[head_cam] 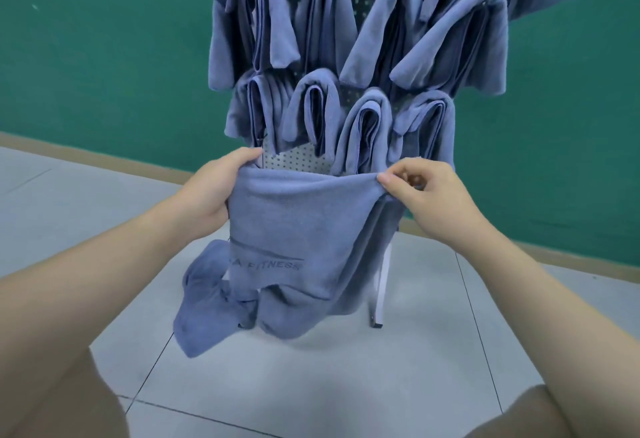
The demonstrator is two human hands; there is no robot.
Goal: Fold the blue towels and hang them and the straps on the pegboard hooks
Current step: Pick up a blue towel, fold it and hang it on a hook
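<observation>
A green wall (104, 56) fills the upper frame and a grey tiled floor (311, 385) the lower. At top centre stands the pegboard (294, 160), nearly covered by hanging towels (346, 56) — folded blue ones draped in rows, their long axes running downward. In the middle of the frame, in front of the pegboard's lower part, hangs the blue towel (294, 222), its top edge stretched level from left to right, its length dropping toward the floor with lettering low on its face. The left hand (211, 188) grips the top left corner — fingers curled behind the cloth. The right hand (426, 191) pinches the top right corner.
</observation>
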